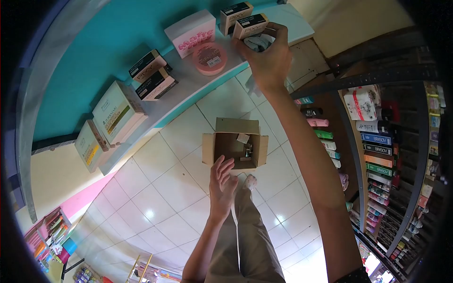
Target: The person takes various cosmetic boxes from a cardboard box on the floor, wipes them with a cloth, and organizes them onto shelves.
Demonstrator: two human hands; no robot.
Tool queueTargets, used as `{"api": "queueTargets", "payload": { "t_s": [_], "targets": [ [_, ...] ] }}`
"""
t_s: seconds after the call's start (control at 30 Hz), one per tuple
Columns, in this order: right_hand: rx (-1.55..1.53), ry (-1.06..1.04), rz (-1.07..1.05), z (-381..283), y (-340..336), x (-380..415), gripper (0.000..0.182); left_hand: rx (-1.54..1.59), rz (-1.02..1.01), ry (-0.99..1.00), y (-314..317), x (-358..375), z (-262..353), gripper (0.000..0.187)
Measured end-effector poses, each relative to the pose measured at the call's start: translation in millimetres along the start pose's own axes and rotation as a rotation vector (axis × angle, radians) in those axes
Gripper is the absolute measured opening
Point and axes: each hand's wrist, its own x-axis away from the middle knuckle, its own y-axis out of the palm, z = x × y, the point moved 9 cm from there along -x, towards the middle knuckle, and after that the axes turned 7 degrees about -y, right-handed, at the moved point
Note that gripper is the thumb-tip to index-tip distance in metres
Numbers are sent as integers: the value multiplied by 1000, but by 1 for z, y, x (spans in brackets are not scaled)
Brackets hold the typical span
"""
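Note:
My right hand (270, 59) reaches up to the shelf (181, 78), its fingers closed around a small black and beige PIXY box (251, 28). A crumpled grey cloth (258, 43) shows in the same palm, below the box. Just behind stands a second PIXY box (235, 15). Left of the hand are a round pink container (209, 59) with a price sticker and a white box with pink lettering (191, 34). My left hand (222, 186) hovers with fingers apart and nothing in it, near the open cardboard carton (237, 125) on the floor.
Further left on the shelf are two more PIXY boxes (153, 78) and larger white cartons (118, 113). A few small items (247, 150) lie inside the floor carton. On the right, a dark rack (373, 70) holds rows of tubes and packets (377, 151).

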Motion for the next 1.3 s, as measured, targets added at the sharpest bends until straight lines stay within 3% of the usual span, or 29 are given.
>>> {"api": "queueTargets", "payload": {
  "t_s": [0.7,0.87,0.93,1.07,1.17,1.23,1.3],
  "targets": [
    [-20,-23,-46,13,-5,6,63,-46,-25,-80,17,-2,-16,52],
    [-239,80,59,33,-42,37,59,-78,-20,-120,22,-2,-23,51],
    [-198,24,81,39,-73,73,51,-102,-43,-88,24,-4,-28,50],
    [-149,604,-197,79,-126,204,33,-168,-59,-141,25,-16,-68,48],
    [36,879,-352,109,-184,327,23,-324,-71,-197,20,-38,-133,45],
    [73,1092,-328,123,-230,405,21,-470,-108,-202,13,-63,-188,44],
    [101,1279,-316,116,-256,433,21,-615,-157,-226,11,-82,-236,42]
  ]
}}
